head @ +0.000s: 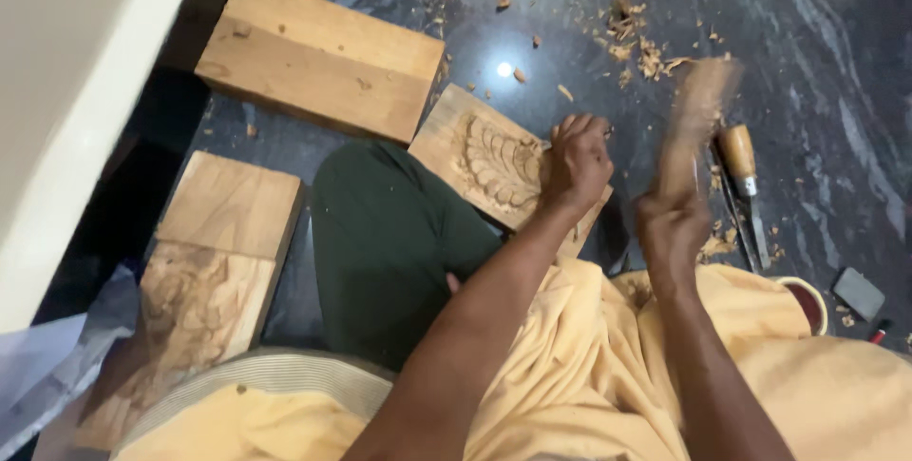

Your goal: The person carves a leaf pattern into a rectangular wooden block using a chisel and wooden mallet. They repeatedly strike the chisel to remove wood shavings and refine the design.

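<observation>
A small wooden block with a carved leaf pattern [480, 157] rests against my knee on the dark stone floor. My left hand [576, 164] is closed on a chisel whose tip is hidden, pressed onto the block's right edge. My right hand [670, 223] grips a wooden mallet [698, 114], which is raised and blurred by motion just right of the left hand.
A plain plank [318, 54] lies at upper left, another carved plank [204, 280] at lower left. Chisels with wooden handles [741, 185] lie right of the mallet. Wood shavings [632, 33] litter the floor; a grey stone [858, 292] is at far right.
</observation>
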